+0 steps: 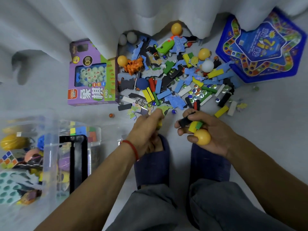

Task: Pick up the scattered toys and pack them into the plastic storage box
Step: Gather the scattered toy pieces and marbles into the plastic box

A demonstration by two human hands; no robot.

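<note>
Right hand (202,129), centre frame, curled full: black, yellow and green wooden blocks (191,125) plus a yellow plastic ball (202,137), likely batching one trip. Left hand (146,126) pinches puzzle pieces at the scattered toy pile (175,77). Clear plastic storage box (50,147), lower left, part-filled.

Pale grey floor (266,124) meets hanging white curtain (83,17) folds.

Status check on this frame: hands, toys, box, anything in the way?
Right hand grips yellow ball and blocks. Left hand reaching into toy pile. Storage box part-filled, at left. Path unobstructed.
</note>
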